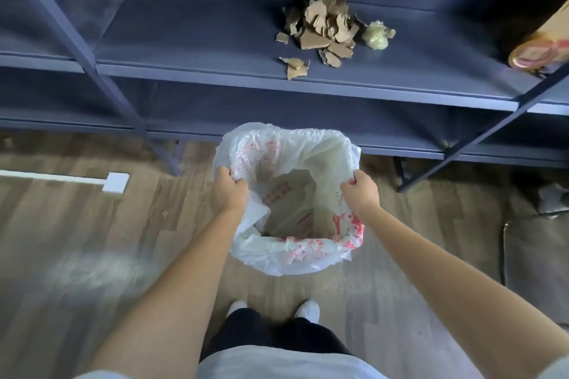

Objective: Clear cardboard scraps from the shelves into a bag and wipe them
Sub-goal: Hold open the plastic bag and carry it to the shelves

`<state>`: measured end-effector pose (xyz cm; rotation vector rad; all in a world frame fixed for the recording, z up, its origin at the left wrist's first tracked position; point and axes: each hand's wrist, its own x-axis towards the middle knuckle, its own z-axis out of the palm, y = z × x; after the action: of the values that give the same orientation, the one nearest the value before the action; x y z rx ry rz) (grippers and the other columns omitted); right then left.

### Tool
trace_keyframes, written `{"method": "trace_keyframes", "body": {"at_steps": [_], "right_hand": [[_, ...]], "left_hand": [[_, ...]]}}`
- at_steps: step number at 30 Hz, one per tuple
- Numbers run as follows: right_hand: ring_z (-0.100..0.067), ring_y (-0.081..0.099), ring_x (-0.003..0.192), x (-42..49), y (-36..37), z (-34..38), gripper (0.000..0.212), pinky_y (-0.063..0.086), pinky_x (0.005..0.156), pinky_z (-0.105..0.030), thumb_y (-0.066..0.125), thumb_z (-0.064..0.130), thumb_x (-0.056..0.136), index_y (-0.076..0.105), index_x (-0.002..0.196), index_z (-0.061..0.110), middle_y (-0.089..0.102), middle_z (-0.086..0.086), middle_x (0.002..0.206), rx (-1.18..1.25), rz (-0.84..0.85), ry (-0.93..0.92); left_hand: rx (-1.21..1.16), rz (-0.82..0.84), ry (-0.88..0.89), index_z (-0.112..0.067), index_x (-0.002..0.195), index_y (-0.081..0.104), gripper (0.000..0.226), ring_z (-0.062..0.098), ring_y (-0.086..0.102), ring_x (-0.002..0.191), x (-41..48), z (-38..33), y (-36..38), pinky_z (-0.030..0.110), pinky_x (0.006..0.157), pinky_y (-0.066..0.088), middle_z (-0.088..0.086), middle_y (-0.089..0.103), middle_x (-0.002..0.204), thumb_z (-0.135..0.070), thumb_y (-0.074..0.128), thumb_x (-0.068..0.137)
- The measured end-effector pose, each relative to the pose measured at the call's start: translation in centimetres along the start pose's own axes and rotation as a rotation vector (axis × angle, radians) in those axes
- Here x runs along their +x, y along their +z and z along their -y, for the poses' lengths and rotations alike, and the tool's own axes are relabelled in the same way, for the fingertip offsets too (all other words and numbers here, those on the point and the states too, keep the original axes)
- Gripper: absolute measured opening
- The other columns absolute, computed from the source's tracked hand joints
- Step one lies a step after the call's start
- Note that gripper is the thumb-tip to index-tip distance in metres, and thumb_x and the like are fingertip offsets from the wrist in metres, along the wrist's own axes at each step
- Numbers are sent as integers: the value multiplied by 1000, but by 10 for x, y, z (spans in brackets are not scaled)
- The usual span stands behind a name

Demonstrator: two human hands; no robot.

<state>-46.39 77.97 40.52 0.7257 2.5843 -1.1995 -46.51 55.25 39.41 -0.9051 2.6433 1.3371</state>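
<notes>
We hold the bag (292, 200) open by its rim, left hand (229, 191) and right hand (361, 192) each gripping an edge, apparently empty inside, so next one hand must reach up to the cardboard scraps (320, 26) heaped on the shelf (184, 40).

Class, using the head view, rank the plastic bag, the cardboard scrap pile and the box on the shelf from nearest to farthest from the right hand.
1. Plastic bag: rim gripped by the right hand.
2. Cardboard scrap pile: on the shelf, straight ahead.
3. Box: far right end of that shelf.
</notes>
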Motion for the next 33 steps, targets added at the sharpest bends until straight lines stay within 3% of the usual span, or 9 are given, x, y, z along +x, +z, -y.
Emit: {"method": "trace_keyframes", "body": {"at_steps": [4,8,14,19,22,26,33], "right_hand": [[-14,23,51,31,-9,8,33,21,46,-24,41,-1,81,21,62,16,27,1,60,-20,49,-13],[-15,25,52,65,-14,31,31,22,47,-25,42,0,82,23,62,14,29,0,59,-51,58,-62],[-17,33,58,102,-20,73,16,29,53,-28,42,2,84,35,72,8,34,-3,64,-55,86,-128],[-16,28,52,139,-31,113,29,22,46,-25,41,0,81,25,62,14,31,-1,60,-95,171,-274],[-16,31,53,158,-37,137,27,25,47,-26,41,1,84,28,64,14,34,-3,63,-132,268,-370],[-17,28,53,176,-47,161,30,22,47,-28,41,-1,83,25,63,14,31,-2,62,-156,368,-510],[-23,41,64,182,-68,191,32,30,55,-28,44,0,85,28,61,14,36,-3,62,-258,457,-642]], "left_hand": [[-39,3,-39,-19,61,25,35,15,30,51,11,-15,11,28,46,19,-1,33,59,1,46,80],[-65,17,-39,-11,74,35,16,15,35,54,34,-38,13,27,48,23,0,37,62,-2,45,82],[-94,-61,-37,-7,85,36,10,10,35,56,56,-79,1,22,48,24,0,38,67,-1,44,86],[-100,-140,-90,-7,91,41,5,23,45,74,72,-104,-5,26,53,33,8,45,81,-5,43,87],[-162,-253,-156,-9,84,38,7,25,43,74,69,-113,-4,27,55,31,6,42,74,-4,44,86],[-228,-396,-217,-18,64,30,29,26,41,72,56,-125,0,29,58,28,1,38,63,-3,45,84],[-348,-524,-310,-15,67,34,24,24,41,74,23,-151,1,28,62,31,1,39,67,-2,44,84]]}}
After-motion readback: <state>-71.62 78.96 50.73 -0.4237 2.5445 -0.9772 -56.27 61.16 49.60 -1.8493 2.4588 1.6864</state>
